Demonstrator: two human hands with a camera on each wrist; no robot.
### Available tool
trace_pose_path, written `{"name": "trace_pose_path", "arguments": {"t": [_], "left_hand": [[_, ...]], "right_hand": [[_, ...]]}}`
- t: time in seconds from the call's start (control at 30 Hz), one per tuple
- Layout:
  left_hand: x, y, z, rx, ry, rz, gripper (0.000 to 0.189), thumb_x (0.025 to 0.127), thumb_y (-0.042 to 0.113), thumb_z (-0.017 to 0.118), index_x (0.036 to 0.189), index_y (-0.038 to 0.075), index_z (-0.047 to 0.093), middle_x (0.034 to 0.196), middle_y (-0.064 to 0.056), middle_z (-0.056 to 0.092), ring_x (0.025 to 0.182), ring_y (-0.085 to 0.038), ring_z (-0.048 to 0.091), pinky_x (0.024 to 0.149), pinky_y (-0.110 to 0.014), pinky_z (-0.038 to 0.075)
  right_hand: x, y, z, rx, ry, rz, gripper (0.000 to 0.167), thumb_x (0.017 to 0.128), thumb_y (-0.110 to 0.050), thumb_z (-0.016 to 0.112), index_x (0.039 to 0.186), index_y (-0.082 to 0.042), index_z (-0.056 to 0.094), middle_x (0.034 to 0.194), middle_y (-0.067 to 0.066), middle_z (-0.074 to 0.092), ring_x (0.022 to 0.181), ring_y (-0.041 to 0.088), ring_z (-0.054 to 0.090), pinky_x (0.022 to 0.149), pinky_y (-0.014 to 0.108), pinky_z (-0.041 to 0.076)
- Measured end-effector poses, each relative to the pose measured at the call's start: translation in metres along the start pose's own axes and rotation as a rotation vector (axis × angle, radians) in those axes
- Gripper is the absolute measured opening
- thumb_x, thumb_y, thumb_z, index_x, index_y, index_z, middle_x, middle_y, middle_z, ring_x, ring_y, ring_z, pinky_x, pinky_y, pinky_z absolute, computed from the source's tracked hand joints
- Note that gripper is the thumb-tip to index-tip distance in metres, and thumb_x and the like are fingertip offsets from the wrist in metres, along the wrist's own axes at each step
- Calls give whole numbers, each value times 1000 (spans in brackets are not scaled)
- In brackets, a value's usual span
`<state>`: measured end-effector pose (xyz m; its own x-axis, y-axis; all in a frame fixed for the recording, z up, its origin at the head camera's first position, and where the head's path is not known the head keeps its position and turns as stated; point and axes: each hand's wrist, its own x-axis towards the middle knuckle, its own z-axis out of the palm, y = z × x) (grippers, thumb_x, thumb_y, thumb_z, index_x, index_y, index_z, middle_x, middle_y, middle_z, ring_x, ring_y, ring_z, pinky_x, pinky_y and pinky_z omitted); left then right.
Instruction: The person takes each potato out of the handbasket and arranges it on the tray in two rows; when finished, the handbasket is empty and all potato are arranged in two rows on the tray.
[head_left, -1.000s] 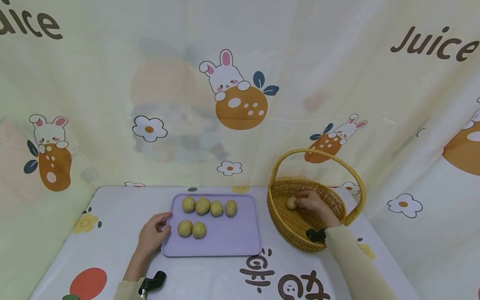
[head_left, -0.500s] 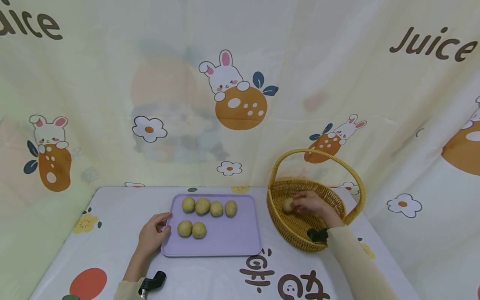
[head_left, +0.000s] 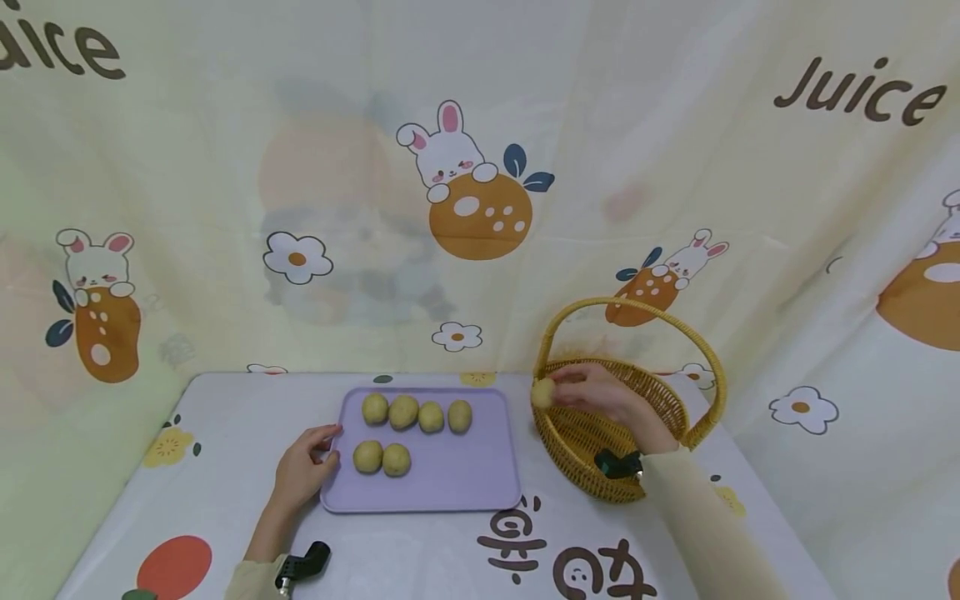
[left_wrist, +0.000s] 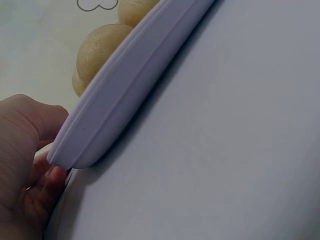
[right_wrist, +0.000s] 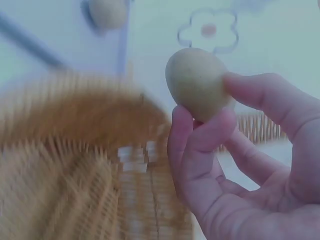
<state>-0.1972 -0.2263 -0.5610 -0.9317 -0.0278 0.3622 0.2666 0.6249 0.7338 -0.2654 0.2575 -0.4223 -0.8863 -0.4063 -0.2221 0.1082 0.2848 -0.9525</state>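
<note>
My right hand pinches a yellowish potato between thumb and fingertips, over the left rim of a wicker basket. The basket's tall handle arches behind the hand. My left hand is at the left edge of a pale purple tray. In the left wrist view its thumb lies at the rim, with the other fingers lower beside the corner. On the tray, several potatoes form a row at the back, and a front pair sits at the left.
A white printed tablecloth covers the table. Behind it hangs a curtain with rabbit and flower prints. The basket stands just right of the tray, its left rim between the right hand and the tray. Black wrist cameras are strapped at both sleeves.
My right hand has lifted the potato from the basket's inside and carried it left to the rim. The left hand, the tray and the potatoes on it have stayed put.
</note>
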Motion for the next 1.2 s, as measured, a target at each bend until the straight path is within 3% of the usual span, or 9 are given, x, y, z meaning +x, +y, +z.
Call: {"name": "trace_pose_path", "arguments": {"t": [0.17,0.33,0.5,0.67,0.83,1.03,1.2], "left_hand": [[0,0,0,1,-3,-8,41,76,-3,71,117,0,69,110,-15,67,76,-18,59,59,-23,43],[0,0,0,-5,-2,-11,41,76,-3,71,117,0,70,109,-15,67,73,-15,58,59,-23,43],[-1,-1,1,-12,1,-5,41,76,-3,71,116,0,70,108,-15,68,74,-16,58,59,-23,43],[-1,-1,1,-9,4,-6,41,75,-3,72,116,1,70,108,-14,68,73,-14,57,58,-24,42],[2,0,3,-25,-2,-6,42,75,-3,72,117,1,70,110,-15,67,76,-15,59,59,-23,43],[2,0,3,-22,-5,-19,41,76,-3,72,117,1,70,110,-14,67,77,-17,60,60,-23,43],[1,-2,0,-17,3,-15,42,75,-3,72,117,0,70,109,-15,68,75,-15,59,59,-24,43]], "right_hand": [[16,-10,32,-55,-17,-20,41,91,-5,65,126,14,55,98,9,67,86,16,66,81,34,54],[34,-14,68,-148,-4,-9,39,85,-9,71,120,7,63,92,9,69,77,15,63,66,29,50],[53,-10,106,-151,-31,-12,40,82,-6,72,117,9,63,85,6,69,69,13,60,59,25,47],[66,-3,139,-186,-72,6,40,79,-6,75,115,7,66,82,3,69,66,13,61,60,28,50],[72,2,159,-166,-126,14,34,78,-4,74,109,6,67,79,1,67,65,12,60,61,28,52],[75,3,175,-223,-133,6,28,77,-2,75,104,4,70,76,0,66,60,9,55,56,23,47],[76,3,186,-221,-140,-37,28,75,2,74,102,7,70,75,7,70,54,7,53,51,21,44]]}}
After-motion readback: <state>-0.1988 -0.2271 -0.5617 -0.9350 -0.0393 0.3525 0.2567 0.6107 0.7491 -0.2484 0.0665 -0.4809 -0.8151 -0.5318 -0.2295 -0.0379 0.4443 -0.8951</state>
